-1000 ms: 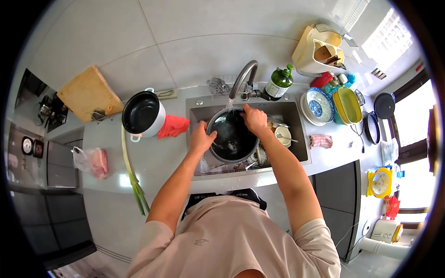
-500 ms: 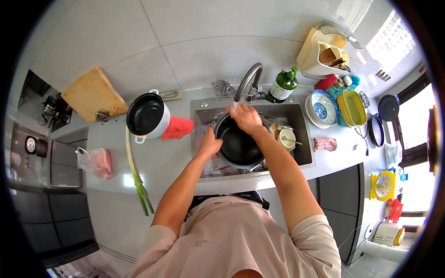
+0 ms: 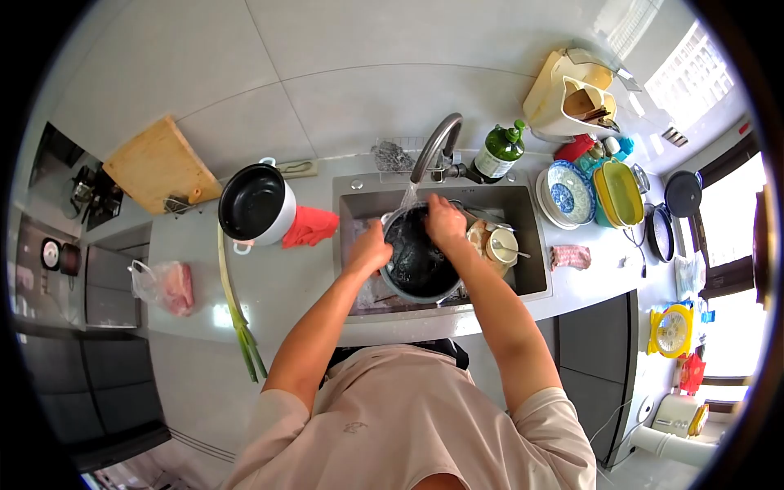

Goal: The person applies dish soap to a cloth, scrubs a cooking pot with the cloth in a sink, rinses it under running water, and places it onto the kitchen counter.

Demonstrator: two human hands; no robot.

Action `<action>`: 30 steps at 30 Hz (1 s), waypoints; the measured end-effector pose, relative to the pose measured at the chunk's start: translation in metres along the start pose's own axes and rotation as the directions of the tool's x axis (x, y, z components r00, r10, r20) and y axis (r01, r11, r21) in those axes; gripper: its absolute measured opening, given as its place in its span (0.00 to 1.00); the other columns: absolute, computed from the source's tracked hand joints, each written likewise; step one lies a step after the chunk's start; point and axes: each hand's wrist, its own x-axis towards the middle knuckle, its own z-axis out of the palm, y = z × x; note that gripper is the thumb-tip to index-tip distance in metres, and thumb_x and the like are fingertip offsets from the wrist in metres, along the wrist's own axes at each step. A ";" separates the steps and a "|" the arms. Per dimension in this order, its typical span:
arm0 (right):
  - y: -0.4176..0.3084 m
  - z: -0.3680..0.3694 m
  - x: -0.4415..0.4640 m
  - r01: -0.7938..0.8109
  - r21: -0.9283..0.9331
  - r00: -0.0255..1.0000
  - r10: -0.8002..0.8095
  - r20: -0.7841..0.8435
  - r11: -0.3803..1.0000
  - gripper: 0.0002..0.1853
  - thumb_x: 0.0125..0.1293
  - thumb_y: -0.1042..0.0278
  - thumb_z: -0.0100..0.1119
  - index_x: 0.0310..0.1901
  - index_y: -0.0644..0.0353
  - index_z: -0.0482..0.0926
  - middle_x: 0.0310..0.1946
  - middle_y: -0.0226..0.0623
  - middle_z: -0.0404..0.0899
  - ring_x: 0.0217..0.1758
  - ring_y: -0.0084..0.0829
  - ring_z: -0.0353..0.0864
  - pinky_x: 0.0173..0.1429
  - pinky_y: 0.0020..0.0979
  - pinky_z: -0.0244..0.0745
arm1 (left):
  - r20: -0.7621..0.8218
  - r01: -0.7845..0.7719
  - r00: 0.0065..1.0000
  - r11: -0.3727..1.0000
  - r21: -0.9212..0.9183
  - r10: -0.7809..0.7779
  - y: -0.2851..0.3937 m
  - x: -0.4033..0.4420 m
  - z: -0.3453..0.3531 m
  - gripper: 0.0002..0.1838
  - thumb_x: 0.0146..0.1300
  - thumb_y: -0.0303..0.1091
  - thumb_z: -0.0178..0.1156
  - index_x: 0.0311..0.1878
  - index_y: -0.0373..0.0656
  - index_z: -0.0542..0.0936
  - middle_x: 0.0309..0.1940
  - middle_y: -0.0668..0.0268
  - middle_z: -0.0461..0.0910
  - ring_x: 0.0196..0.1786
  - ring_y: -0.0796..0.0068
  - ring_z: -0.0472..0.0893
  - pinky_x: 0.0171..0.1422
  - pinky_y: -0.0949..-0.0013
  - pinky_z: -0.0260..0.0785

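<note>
A black-lined pot (image 3: 418,269) is held in the sink (image 3: 532,245) beneath the tap (image 3: 438,145). Running water falls from the spout into it, and the water inside is swirling. My left hand (image 3: 369,248) is closed on the pot's left rim. On the far right rim, my right hand (image 3: 444,222) is closed too, its fingertips partly hidden. Close to my right hand, a small cream bowl with a spoon (image 3: 501,245) and other dishes lie in the sink.
Left on the counter are a white pot (image 3: 255,204), a red cloth (image 3: 310,227), a green onion (image 3: 235,314) and bagged meat (image 3: 175,287). Rightward stand a green soap bottle (image 3: 499,153), stacked plates (image 3: 565,192) and a pinkish cloth-like piece (image 3: 570,257).
My right hand has moved from under the spout to the pot's far right rim. Water now streams into the pot and swirls inside; the pot sits slightly lower in view.
</note>
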 end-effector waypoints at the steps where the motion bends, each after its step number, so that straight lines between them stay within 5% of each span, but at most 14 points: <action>1: -0.012 0.003 0.001 0.152 -0.080 0.978 -0.162 -0.132 0.985 0.15 0.64 0.69 0.61 0.53 0.52 0.81 0.46 0.43 0.88 0.51 0.50 0.89 0.59 0.48 0.81 | 0.028 -0.043 0.999 0.997 0.068 0.041 0.009 -0.001 0.000 0.26 0.62 0.27 0.58 0.64 0.36 0.69 0.47 0.42 0.86 0.36 0.43 0.89 0.29 0.49 0.83; 3: -0.024 0.000 0.006 0.544 -0.203 0.805 -0.575 -0.149 0.814 0.12 0.64 0.67 0.60 0.49 0.50 0.80 0.43 0.37 0.88 0.48 0.44 0.89 0.57 0.44 0.81 | 0.068 -0.016 0.998 0.999 0.047 0.013 0.018 0.000 0.002 0.26 0.61 0.27 0.60 0.64 0.37 0.70 0.47 0.42 0.86 0.37 0.42 0.89 0.30 0.49 0.84; 5: -0.034 -0.030 0.013 0.584 -0.171 0.809 -0.587 0.042 0.793 0.11 0.67 0.62 0.60 0.49 0.49 0.82 0.44 0.37 0.89 0.49 0.43 0.90 0.56 0.44 0.82 | 0.028 -0.026 0.999 0.999 -0.034 0.027 0.011 0.008 0.011 0.27 0.61 0.29 0.61 0.64 0.39 0.71 0.47 0.42 0.86 0.38 0.41 0.89 0.29 0.50 0.84; 7: -0.021 -0.044 0.020 0.333 -0.177 0.921 -0.280 0.271 0.926 0.12 0.69 0.57 0.62 0.49 0.48 0.84 0.44 0.40 0.90 0.49 0.44 0.90 0.53 0.46 0.83 | 0.044 0.019 0.999 0.996 -0.090 -0.015 -0.012 0.024 0.016 0.25 0.60 0.32 0.64 0.61 0.41 0.74 0.45 0.44 0.86 0.42 0.43 0.89 0.36 0.48 0.83; 9: 0.003 -0.051 0.020 0.292 -0.177 0.925 -0.230 0.302 0.940 0.13 0.70 0.53 0.63 0.50 0.48 0.85 0.45 0.43 0.90 0.49 0.48 0.90 0.53 0.50 0.83 | -0.125 -0.257 0.959 0.966 -0.003 0.254 -0.041 0.043 0.024 0.22 0.59 0.36 0.66 0.57 0.43 0.78 0.44 0.48 0.87 0.48 0.45 0.88 0.47 0.47 0.80; 13: 0.039 -0.058 0.006 0.055 -0.074 0.964 -0.033 0.265 0.996 0.15 0.70 0.53 0.65 0.52 0.51 0.85 0.46 0.48 0.89 0.52 0.52 0.88 0.56 0.52 0.82 | -0.179 -0.212 0.963 0.977 -0.032 0.203 -0.035 0.016 0.010 0.19 0.58 0.39 0.68 0.51 0.42 0.82 0.40 0.52 0.87 0.50 0.46 0.86 0.55 0.48 0.76; 15: 0.046 -0.051 0.004 -0.072 -0.021 0.969 0.075 0.235 0.997 0.16 0.71 0.53 0.64 0.53 0.51 0.85 0.47 0.50 0.89 0.53 0.53 0.88 0.57 0.53 0.82 | -0.235 -0.152 0.963 0.987 -0.051 0.136 -0.039 0.012 0.023 0.16 0.59 0.36 0.68 0.50 0.40 0.83 0.38 0.53 0.87 0.42 0.50 0.88 0.47 0.50 0.80; 17: 0.052 -0.045 -0.002 -0.230 -0.012 0.941 0.226 0.253 0.973 0.16 0.72 0.53 0.64 0.55 0.51 0.86 0.50 0.51 0.88 0.54 0.55 0.87 0.58 0.53 0.82 | -0.176 -0.032 0.983 0.906 -0.422 -0.047 -0.033 0.008 0.032 0.16 0.60 0.32 0.67 0.50 0.39 0.83 0.36 0.54 0.88 0.34 0.57 0.89 0.34 0.55 0.80; 19: 0.038 -0.047 -0.005 -0.237 -0.042 0.937 0.240 0.253 0.971 0.16 0.72 0.56 0.62 0.54 0.57 0.82 0.49 0.51 0.88 0.54 0.55 0.87 0.57 0.52 0.83 | -0.193 -0.095 0.981 0.922 -0.375 0.023 -0.044 0.019 0.044 0.15 0.60 0.29 0.67 0.50 0.37 0.83 0.34 0.55 0.88 0.28 0.65 0.87 0.23 0.60 0.76; 21: 0.027 -0.034 -0.001 -0.124 -0.085 0.988 0.131 0.085 0.989 0.13 0.72 0.62 0.60 0.50 0.60 0.76 0.46 0.50 0.87 0.53 0.53 0.88 0.55 0.51 0.84 | -0.159 -0.039 0.987 0.924 -0.380 -0.023 -0.037 0.018 0.040 0.15 0.60 0.31 0.67 0.49 0.38 0.84 0.34 0.53 0.88 0.33 0.56 0.89 0.32 0.55 0.80; 23: 0.017 -0.016 0.003 0.193 -0.202 0.964 -0.224 -0.145 0.960 0.10 0.71 0.68 0.55 0.51 0.57 0.74 0.44 0.39 0.84 0.49 0.47 0.89 0.51 0.43 0.85 | -0.209 -0.151 0.972 0.968 -0.201 0.108 -0.030 0.018 0.034 0.15 0.59 0.32 0.68 0.49 0.39 0.84 0.36 0.51 0.88 0.37 0.51 0.88 0.39 0.52 0.80; 26: -0.019 -0.035 0.011 0.417 -0.168 0.899 -0.432 -0.067 0.893 0.06 0.68 0.70 0.56 0.44 0.56 0.78 0.43 0.41 0.86 0.48 0.44 0.89 0.50 0.44 0.84 | -0.227 -0.241 0.942 0.969 0.056 0.247 -0.005 0.005 0.023 0.15 0.58 0.35 0.69 0.48 0.42 0.85 0.38 0.50 0.88 0.44 0.44 0.87 0.49 0.47 0.79; 28: -0.035 -0.046 0.014 0.488 -0.172 0.851 -0.422 0.314 0.856 0.07 0.64 0.70 0.59 0.42 0.52 0.82 0.42 0.39 0.87 0.49 0.43 0.89 0.52 0.44 0.83 | -0.239 -0.240 0.933 0.960 0.142 0.269 -0.002 0.005 0.024 0.14 0.58 0.37 0.71 0.46 0.44 0.84 0.42 0.51 0.87 0.48 0.43 0.86 0.50 0.44 0.77; 30: -0.027 -0.049 0.007 0.452 -0.088 0.885 -0.434 0.168 0.888 0.08 0.61 0.70 0.60 0.42 0.52 0.82 0.42 0.40 0.88 0.50 0.44 0.89 0.52 0.45 0.83 | -0.268 -0.275 0.916 0.953 0.127 0.300 -0.005 0.005 0.022 0.15 0.58 0.36 0.71 0.48 0.44 0.82 0.45 0.52 0.87 0.49 0.43 0.86 0.50 0.45 0.77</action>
